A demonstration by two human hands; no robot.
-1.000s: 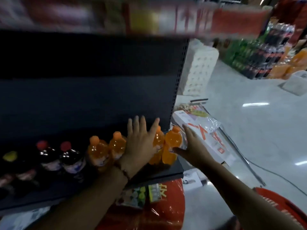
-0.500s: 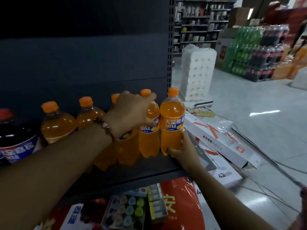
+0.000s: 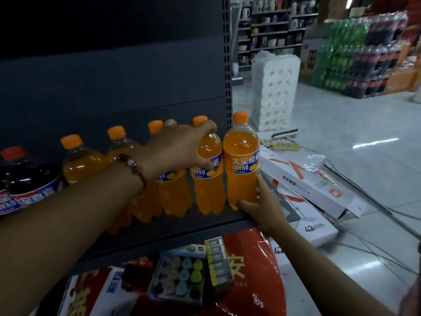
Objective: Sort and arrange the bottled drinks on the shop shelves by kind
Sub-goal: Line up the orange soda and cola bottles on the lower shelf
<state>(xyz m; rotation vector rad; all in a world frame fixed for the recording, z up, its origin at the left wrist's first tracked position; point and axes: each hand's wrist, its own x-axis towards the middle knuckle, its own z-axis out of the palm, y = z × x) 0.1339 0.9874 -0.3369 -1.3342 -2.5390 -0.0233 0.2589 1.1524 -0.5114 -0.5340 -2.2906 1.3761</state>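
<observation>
the dark shelf (image 3: 182, 226) fills the left of the view much as it did half a second ago, its upper part lost in shadow; the row of orange bottles (image 3: 170, 185) stands along it as before, touching side by side, the leftmost ones partly hidden behind the left forearm; the dark cola bottles (image 3: 25, 179) at the far left are cut off by the frame edge, and more of them shows now than earlier; the end orange bottle (image 3: 241, 160) stands upright at the shelf's right corner, just beside its neighbour, in the same spot as a moment ago; the left hand (image 3: 180, 149) is still curled over the shoulders of two bottles, thumb on a label; the right hand (image 3: 262, 208) still clasps the end bottle's base from the right, fingers wrapped around it; the boxes (image 3: 307, 179) on the floor to the right are blurred; the goods beneath the shelf are hard to read.
</observation>
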